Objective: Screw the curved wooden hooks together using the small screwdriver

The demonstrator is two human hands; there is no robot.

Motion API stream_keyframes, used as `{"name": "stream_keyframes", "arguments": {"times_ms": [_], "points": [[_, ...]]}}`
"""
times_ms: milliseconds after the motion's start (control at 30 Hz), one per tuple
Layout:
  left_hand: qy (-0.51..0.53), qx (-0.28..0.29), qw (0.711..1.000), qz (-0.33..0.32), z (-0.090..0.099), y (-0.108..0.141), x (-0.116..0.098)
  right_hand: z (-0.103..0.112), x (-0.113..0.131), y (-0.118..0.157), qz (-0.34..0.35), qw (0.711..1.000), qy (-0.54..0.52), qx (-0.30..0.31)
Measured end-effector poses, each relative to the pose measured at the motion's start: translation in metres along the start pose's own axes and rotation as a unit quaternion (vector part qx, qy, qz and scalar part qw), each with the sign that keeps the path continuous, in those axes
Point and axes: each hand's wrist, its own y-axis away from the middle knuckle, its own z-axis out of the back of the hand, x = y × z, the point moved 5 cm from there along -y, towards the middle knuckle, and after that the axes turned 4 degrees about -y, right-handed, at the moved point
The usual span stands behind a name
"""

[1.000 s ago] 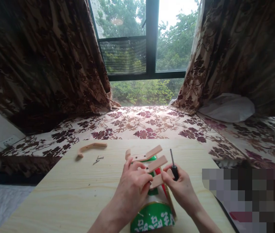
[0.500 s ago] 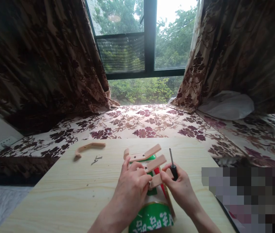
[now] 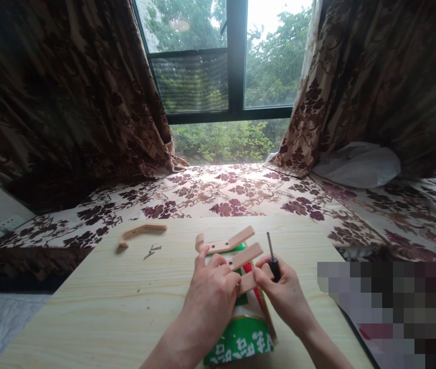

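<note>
Left hand (image 3: 212,294): fingers curled over the nearest wooden piece (image 3: 246,282); whether they grip it is hidden. The piece lies over a green packet (image 3: 241,341), between the hands. Right hand (image 3: 283,289): closed around a screwdriver (image 3: 275,269), blade upward, thumb at the piece's end. Good practice would be steady left-hand pressure, with the blade clear of the fingers. Around: a loose wooden piece (image 3: 141,230), then metal fasteners (image 3: 152,251), lie apart; the left fingers themselves obstruct the view.

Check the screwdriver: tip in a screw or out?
Out. The screwdriver sits in the right hand, its tip pointing away from the wooden hooks, with only tabletop behind it.
</note>
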Motion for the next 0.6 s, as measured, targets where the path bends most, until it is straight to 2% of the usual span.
{"name": "stream_keyframes", "arguments": {"times_ms": [400,500,600], "points": [[-0.002,0.039,0.999,0.009,-0.006,-0.003,0.001,0.000,0.000,0.002,-0.009,0.999,0.005,0.050],[-0.001,0.044,0.999,0.014,-0.006,-0.003,0.002,0.019,0.002,0.011,-0.009,0.998,0.038,0.057],[0.002,0.046,0.999,0.019,-0.005,-0.003,0.002,0.051,0.013,0.024,-0.015,0.991,0.128,0.035]]}}
